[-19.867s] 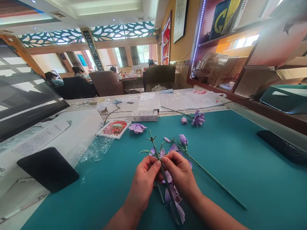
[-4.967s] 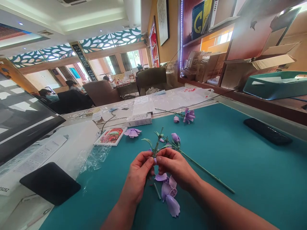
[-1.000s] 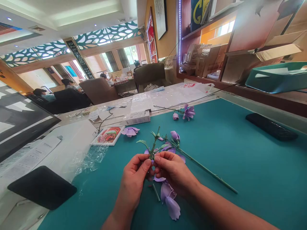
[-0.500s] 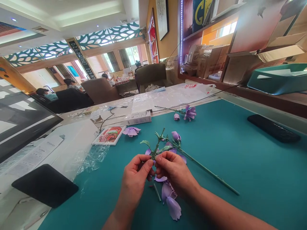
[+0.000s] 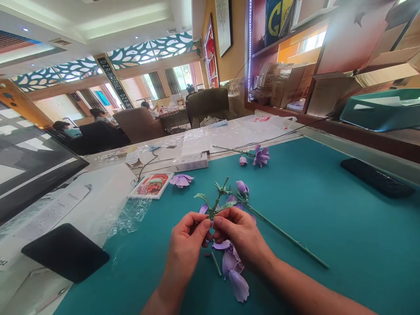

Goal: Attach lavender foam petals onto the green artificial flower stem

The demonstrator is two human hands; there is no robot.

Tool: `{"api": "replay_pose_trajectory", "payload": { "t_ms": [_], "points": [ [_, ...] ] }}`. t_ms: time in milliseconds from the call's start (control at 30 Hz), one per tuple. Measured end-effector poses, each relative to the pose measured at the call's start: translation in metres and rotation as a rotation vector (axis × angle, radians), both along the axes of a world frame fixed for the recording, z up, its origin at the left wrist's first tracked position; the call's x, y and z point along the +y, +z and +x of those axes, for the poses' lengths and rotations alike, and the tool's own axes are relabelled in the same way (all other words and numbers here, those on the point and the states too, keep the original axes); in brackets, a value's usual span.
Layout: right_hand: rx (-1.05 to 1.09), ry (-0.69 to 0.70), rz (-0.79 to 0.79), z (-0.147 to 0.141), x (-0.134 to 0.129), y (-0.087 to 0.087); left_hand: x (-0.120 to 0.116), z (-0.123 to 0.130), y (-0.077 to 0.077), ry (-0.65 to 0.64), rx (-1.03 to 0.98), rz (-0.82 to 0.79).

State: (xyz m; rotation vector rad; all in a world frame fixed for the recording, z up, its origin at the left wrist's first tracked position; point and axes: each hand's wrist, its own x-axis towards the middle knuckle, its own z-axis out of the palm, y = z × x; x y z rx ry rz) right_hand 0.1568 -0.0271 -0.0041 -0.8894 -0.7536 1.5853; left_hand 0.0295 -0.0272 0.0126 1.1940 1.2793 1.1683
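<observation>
Between both hands stands a short green stem piece (image 5: 216,201) with leaves, pinched near its lower end. My left hand (image 5: 190,236) and my right hand (image 5: 241,229) close their fingertips on it, nearly touching. Behind them a purple bud (image 5: 242,187) lies by a long green stem (image 5: 288,236) that slants to the lower right. Loose purple petals (image 5: 239,285) and a small green tube (image 5: 216,264) lie below the hands. Farther back are a purple blossom (image 5: 181,180) and a purple flower (image 5: 261,156) on a stem.
A teal mat (image 5: 344,245) covers the table. Around it are a framed picture (image 5: 151,185), a white box (image 5: 190,162), crumpled clear plastic (image 5: 131,216), a black tablet-like item (image 5: 65,253) and a black remote-like object (image 5: 376,177). Several people sit in the background.
The view has shifted slightly, moving the scene a little to the right. Both hands keep their pinch on the green stem piece.
</observation>
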Motion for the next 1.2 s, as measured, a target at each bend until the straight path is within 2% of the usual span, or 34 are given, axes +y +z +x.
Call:
{"api": "replay_pose_trajectory", "payload": {
  "t_ms": [533,733,1200],
  "points": [
    [-0.047,-0.025,0.082,-0.007,-0.005,-0.002,-0.005,0.002,0.006,-0.001,0.08,0.017],
    [-0.112,-0.042,0.109,-0.009,-0.006,-0.005,-0.003,0.001,0.002,-0.009,0.148,0.04],
    [-0.168,-0.018,0.049,-0.007,-0.001,-0.007,-0.002,-0.001,-0.007,-0.032,0.315,0.169]
  ]
}}
